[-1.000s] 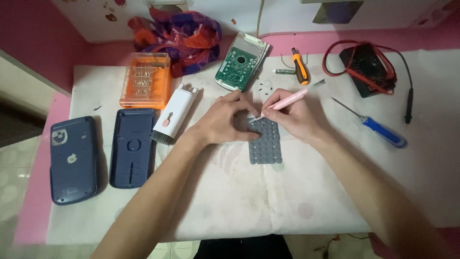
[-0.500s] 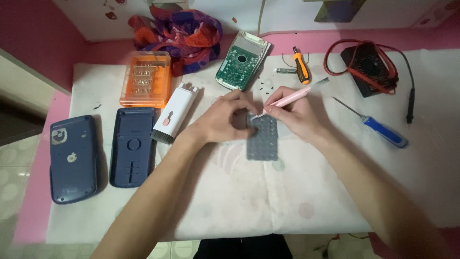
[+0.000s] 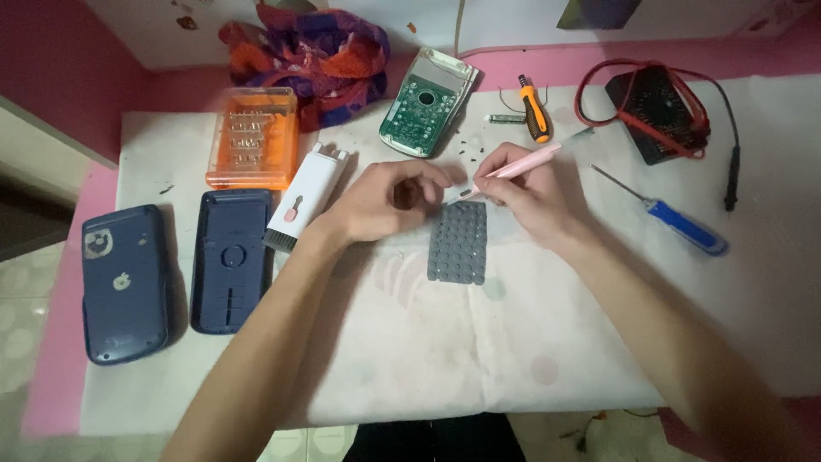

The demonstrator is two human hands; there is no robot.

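Right hand (image 3: pixel 530 192) pinches pink pen tool (image 3: pixel 522 164), tip at grey keypad mat (image 3: pixel 458 242) top edge (mat flat, below both hands). Left hand (image 3: pixel 389 201) curled, contents unclear.

A table (image 3: pixel 171 402) covered with a white, faintly stained cloth (image 3: pixel 428 359) fills most of the view. Pink table surface (image 3: pixel 51 359) shows along the cloth's edge at 9 o'clock and again in a band at 12 o'clock. A deep pink wall (image 3: pixel 51 60) rises at 10 o'clock, with a white panel (image 3: pixel 513 21) at 12 o'clock. Pale tiled floor (image 3: pixel 21 282) with round patterns shows at 8 o'clock. The light is dim and even.
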